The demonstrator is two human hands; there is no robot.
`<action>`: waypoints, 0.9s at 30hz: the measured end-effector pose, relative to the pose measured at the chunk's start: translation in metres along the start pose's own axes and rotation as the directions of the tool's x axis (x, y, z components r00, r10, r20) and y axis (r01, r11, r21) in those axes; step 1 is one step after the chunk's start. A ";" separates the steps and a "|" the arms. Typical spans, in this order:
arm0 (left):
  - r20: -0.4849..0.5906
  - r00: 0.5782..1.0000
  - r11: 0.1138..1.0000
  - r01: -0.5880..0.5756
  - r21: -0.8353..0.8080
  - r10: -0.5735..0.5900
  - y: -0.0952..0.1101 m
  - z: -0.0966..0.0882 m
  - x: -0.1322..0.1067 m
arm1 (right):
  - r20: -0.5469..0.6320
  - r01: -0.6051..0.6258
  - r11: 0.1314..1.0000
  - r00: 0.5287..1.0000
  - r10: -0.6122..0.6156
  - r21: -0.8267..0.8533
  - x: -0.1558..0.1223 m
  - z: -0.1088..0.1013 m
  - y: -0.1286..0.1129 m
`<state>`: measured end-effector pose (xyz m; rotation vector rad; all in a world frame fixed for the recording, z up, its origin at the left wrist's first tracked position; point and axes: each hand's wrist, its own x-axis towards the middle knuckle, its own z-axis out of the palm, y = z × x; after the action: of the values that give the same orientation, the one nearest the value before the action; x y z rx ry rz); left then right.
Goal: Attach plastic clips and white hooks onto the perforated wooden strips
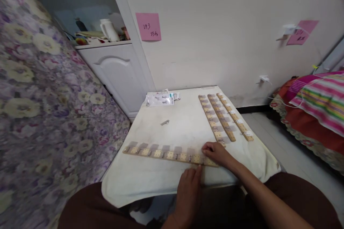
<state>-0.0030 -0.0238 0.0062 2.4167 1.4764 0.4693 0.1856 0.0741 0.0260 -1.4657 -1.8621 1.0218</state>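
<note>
A long wooden strip (169, 155) with small holes lies across the near part of the table. Along it sit several small shiny metal pieces with clear squares behind them. My left hand (188, 186) is closed at the strip's front edge, a fingertip pressing on it near the right end. Over that same end, my right hand (217, 152) is pinched; its fingers hide what is between them. A small grey metal-looking piece (165, 122) lies alone in the middle of the cloth.
Three similar strips, among them the outermost strip (236, 118), lie at the table's right. Clear flat packages (160, 99) rest at the back left. A white cloth (139, 186) covers the table. A floral curtain (53, 114) hangs at left; a bed (309, 114) stands at right.
</note>
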 end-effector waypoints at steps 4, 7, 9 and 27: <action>0.041 0.999 0.999 0.027 0.036 -0.028 0.002 -0.001 0.002 | 0.005 -0.002 1.000 1.000 0.002 -0.002 0.000 0.000 0.000; 0.043 0.999 0.999 0.022 0.049 -0.024 0.002 -0.001 0.003 | 0.007 0.008 1.000 1.000 -0.008 -0.007 -0.001 -0.002 0.000; 0.039 0.999 0.999 0.010 0.052 -0.012 0.001 0.000 0.003 | 0.009 0.005 1.000 1.000 -0.005 -0.009 -0.002 -0.003 -0.001; 0.047 0.999 0.988 0.005 0.152 -0.012 0.004 0.000 0.009 | 0.048 -0.018 1.000 0.999 0.017 0.023 0.000 -0.009 -0.001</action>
<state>0.0036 -0.0178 0.0085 2.5167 1.5533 0.3047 0.1922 0.0759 0.0319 -1.4586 -1.8669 1.0920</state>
